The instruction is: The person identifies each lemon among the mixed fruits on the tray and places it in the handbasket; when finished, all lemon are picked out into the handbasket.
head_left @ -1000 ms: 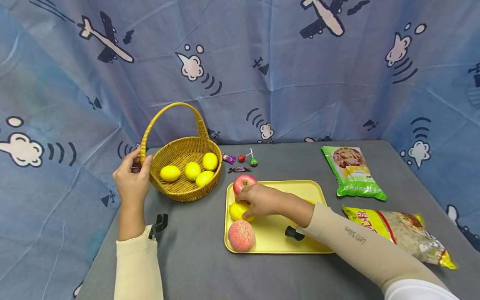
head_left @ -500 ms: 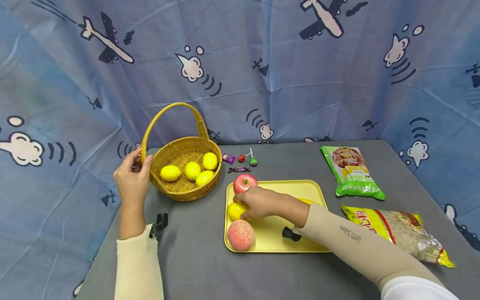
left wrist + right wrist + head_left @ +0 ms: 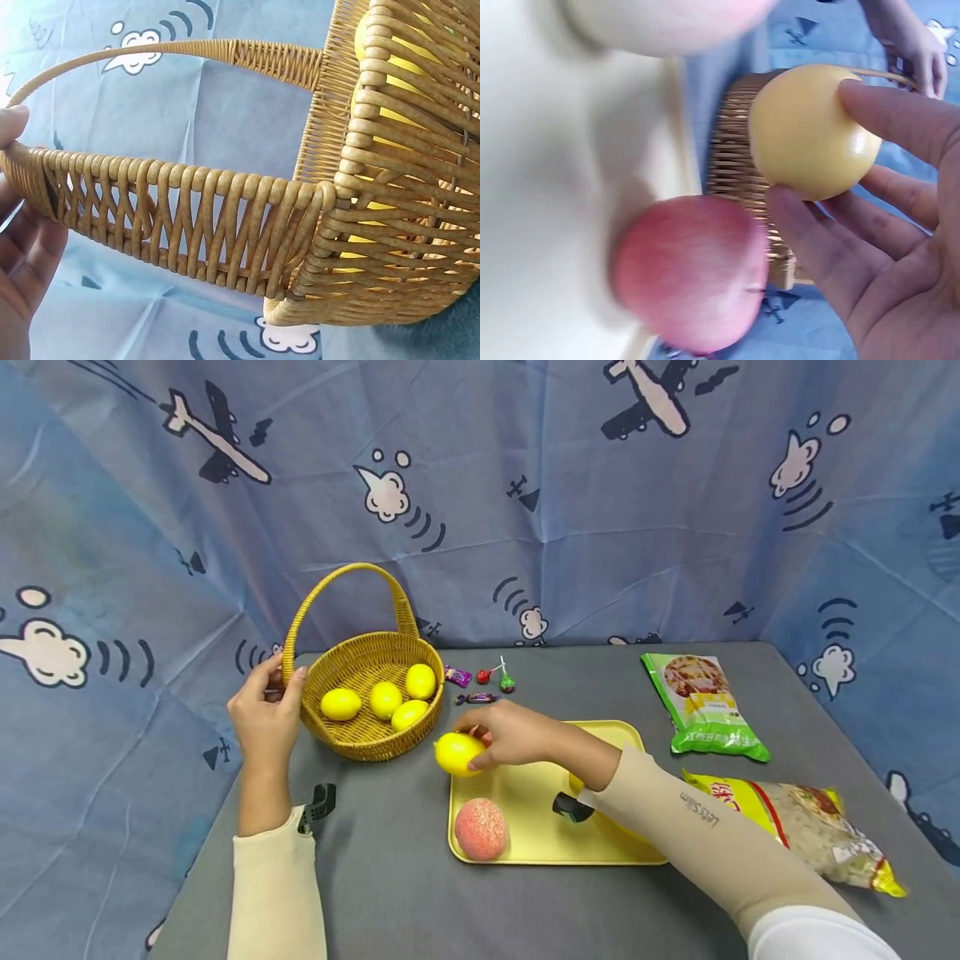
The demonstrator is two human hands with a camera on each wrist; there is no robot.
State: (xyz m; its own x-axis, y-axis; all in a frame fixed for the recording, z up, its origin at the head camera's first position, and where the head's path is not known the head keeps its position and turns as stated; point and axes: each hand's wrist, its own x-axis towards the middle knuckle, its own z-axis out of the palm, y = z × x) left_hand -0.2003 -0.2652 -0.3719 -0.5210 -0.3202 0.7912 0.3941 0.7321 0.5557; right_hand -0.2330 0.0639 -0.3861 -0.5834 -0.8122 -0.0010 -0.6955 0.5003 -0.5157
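My left hand grips the handle of a yellow wicker basket, thumb and fingers around its left side. Inside the basket lie several lemons. A lemon is pinched in my right hand, raised above the left edge of a yellow tray. The right wrist view shows thumb and fingertips around that lemon, and the basket beyond it. A peach sits at the tray's near left corner. In the right wrist view, a red apple stands on the tray; the head view hides it behind my hand.
Wrapped candies and lollipops lie behind the tray. A green snack bag and a yellow-and-clear bag rest on the right. Another yellow thing on the tray shows partly under my right forearm. A patterned curtain hangs behind the table.
My right hand has lifted the lemon from between the apple and peach, moving it up and left toward the basket. The left hand stays on the handle.
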